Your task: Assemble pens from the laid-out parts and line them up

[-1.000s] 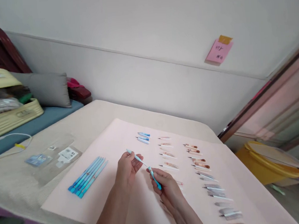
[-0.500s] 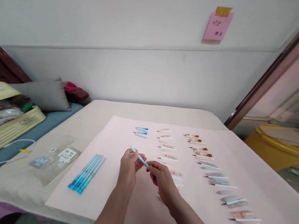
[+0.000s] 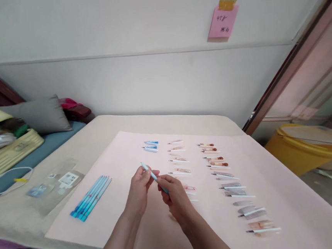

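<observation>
Between my two hands, over the pink sheet (image 3: pixel 125 225), is a slim light blue pen (image 3: pixel 149 172), tilted with its narrow end up and to the left. My left hand (image 3: pixel 138 189) pinches its upper part. The fingers of my right hand (image 3: pixel 175 195) are closed round the lower part, which they partly cover. To the left lie several blue pens (image 3: pixel 92 197) side by side on the sheet. Beyond my hands is a small group of blue pen parts (image 3: pixel 151 146) with thin dark-tipped refills.
Right of my hands runs a column of pale pink pen parts and white refills (image 3: pixel 180 160). Farther right is another column with brown pen parts (image 3: pixel 218 163) and grey ones (image 3: pixel 234 192). Clear plastic bags (image 3: pixel 55 184) lie left. A yellow bin (image 3: pixel 307 147) stands beyond the table's right side.
The camera has turned slightly right, so the scene sits farther left. Both hands still hold the pen, and its blue lower end now shows more clearly by my right fingers.
</observation>
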The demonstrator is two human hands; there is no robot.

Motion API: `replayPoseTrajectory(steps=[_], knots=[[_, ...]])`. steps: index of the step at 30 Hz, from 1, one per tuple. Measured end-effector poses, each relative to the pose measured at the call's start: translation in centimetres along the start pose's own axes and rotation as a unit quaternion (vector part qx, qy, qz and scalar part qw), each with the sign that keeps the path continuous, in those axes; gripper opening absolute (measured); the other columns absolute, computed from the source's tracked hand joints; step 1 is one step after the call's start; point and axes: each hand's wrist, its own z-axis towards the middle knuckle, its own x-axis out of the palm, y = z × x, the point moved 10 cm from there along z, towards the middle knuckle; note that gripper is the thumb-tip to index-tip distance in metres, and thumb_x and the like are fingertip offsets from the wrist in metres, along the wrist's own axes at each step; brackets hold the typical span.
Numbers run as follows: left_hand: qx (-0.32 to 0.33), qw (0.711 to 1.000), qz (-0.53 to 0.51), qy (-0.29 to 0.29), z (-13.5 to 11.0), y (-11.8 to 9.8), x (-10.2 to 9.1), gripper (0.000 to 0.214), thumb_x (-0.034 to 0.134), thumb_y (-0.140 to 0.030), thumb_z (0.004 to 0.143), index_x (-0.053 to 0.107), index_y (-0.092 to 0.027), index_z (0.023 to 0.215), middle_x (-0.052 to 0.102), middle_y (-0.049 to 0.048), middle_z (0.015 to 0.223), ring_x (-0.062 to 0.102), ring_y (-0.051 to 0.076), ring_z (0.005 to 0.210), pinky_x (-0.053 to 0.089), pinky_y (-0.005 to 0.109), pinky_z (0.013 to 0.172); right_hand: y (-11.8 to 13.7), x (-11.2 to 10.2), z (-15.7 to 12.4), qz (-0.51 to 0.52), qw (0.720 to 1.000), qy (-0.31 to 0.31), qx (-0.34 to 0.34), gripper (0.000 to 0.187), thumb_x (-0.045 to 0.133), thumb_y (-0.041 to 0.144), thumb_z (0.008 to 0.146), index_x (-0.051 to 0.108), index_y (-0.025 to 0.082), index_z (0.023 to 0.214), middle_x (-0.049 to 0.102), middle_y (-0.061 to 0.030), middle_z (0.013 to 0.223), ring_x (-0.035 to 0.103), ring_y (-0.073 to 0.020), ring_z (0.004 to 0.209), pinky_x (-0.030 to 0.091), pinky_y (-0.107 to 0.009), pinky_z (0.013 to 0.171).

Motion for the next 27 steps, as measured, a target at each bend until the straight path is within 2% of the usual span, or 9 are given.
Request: replayPoseTrajectory(steps=[4, 9, 12, 14, 18, 21, 22, 24, 27], knots=[[-0.017, 0.998, -0.034, 0.047, -0.1, -0.2, 1.0, 0.015, 0.057, -0.031, 0.079, 0.057, -0.017, 0.086, 0.065, 0.0071, 0.083, 0.057, 0.017, 0.085, 0.039, 0.035, 0.086, -1.5, 0.8, -0.2, 0.072, 0.993, 0.059, 0.079, 0.026, 0.064, 0.040, 0.072, 0.055, 0.018, 0.081, 0.045, 0.0066, 0.056, 0.019, -0.0007, 0.037, 0.007, -0.018, 0.038], [-0.035, 0.996, -0.041, 0.077, -0.4, -0.2, 1.6, 0.014, 0.060, -0.029, 0.077, 0.059, -0.016, 0.084, 0.064, 0.0077, 0.090, 0.055, 0.014, 0.075, 0.040, 0.031, 0.080, -2.2, 1.4, -0.6, 0.081, 0.988, 0.080, 0.104, 0.029, 0.058, 0.044, 0.076, 0.046, 0.019, 0.067, 0.040, 0.0079, 0.047, 0.016, -0.0022, 0.035, 0.008, -0.018, 0.037], [-0.034, 0.996, -0.041, 0.070, -0.6, -0.3, 1.6, 0.016, 0.062, -0.029, 0.076, 0.061, -0.016, 0.084, 0.064, 0.0077, 0.091, 0.054, 0.014, 0.078, 0.040, 0.032, 0.083, -0.9, 1.1, -0.6, 0.009, 0.997, 0.067, 0.044, 0.033, 0.057, 0.045, 0.076, 0.044, 0.019, 0.062, 0.036, 0.0082, 0.045, 0.015, -0.0036, 0.037, 0.008, -0.020, 0.038], [-0.035, 0.997, -0.040, 0.052, -0.7, -0.3, 1.4, 0.018, 0.063, -0.031, 0.075, 0.063, -0.016, 0.085, 0.064, 0.0081, 0.091, 0.055, 0.016, 0.085, 0.040, 0.034, 0.085, 1.1, 0.8, -0.7, -0.078, 0.995, 0.043, -0.038, 0.034, 0.056, 0.044, 0.077, 0.046, 0.018, 0.058, 0.034, 0.0071, 0.045, 0.019, -0.0050, 0.040, 0.012, -0.021, 0.040], [-0.033, 0.999, -0.030, -0.020, -0.8, -0.4, -0.3, 0.022, 0.065, -0.035, 0.072, 0.063, -0.018, 0.086, 0.063, 0.0058, 0.089, 0.056, 0.016, 0.085, 0.043, 0.031, 0.080, 4.7, 0.7, -1.8, -0.261, 0.941, -0.030, -0.212, 0.027, 0.054, 0.039, 0.079, 0.057, 0.018, 0.062, 0.042, 0.0033, 0.053, 0.035, -0.0097, 0.053, 0.026, -0.023, 0.050], [-0.013, 0.998, -0.008, -0.061, -0.7, -0.9, -1.8, 0.020, 0.067, -0.035, 0.069, 0.060, -0.016, 0.069, 0.060, 0.0010, 0.073, 0.054, 0.011, 0.070, 0.043, 0.026, 0.072, 5.1, 1.4, -2.4, -0.334, 0.904, -0.052, -0.263, 0.025, 0.055, 0.038, 0.080, 0.059, 0.020, 0.063, 0.046, 0.0026, 0.057, 0.036, -0.0110, 0.056, 0.026, -0.023, 0.055], [-0.007, 0.998, 0.002, -0.064, -0.7, -1.1, -2.0, 0.021, 0.067, -0.035, 0.069, 0.059, -0.016, 0.066, 0.059, 0.0002, 0.070, 0.053, 0.010, 0.067, 0.043, 0.025, 0.071, 4.8, 1.5, -2.3, -0.332, 0.905, -0.050, -0.261, 0.024, 0.056, 0.038, 0.079, 0.059, 0.021, 0.063, 0.046, 0.0026, 0.057, 0.036, -0.0110, 0.056, 0.026, -0.024, 0.055], [0.003, 0.999, 0.020, -0.050, -0.6, -1.5, -2.1, 0.020, 0.066, -0.034, 0.070, 0.060, -0.015, 0.067, 0.059, 0.0004, 0.070, 0.053, 0.011, 0.067, 0.043, 0.026, 0.072, 3.4, 1.2, -1.6, -0.276, 0.940, -0.028, -0.199, 0.023, 0.057, 0.040, 0.078, 0.060, 0.020, 0.067, 0.044, 0.0035, 0.054, 0.034, -0.0098, 0.052, 0.025, -0.023, 0.051], [0.002, 1.000, 0.026, 0.001, -0.6, -1.8, -1.1, 0.018, 0.062, -0.033, 0.074, 0.061, -0.015, 0.074, 0.060, 0.0016, 0.071, 0.053, 0.012, 0.064, 0.042, 0.029, 0.073, -1.2, 1.4, -0.7, -0.076, 0.994, 0.072, 0.028, 0.030, 0.053, 0.047, 0.079, 0.059, 0.018, 0.078, 0.034, 0.0079, 0.047, 0.018, -0.0058, 0.039, 0.014, -0.022, 0.040]])
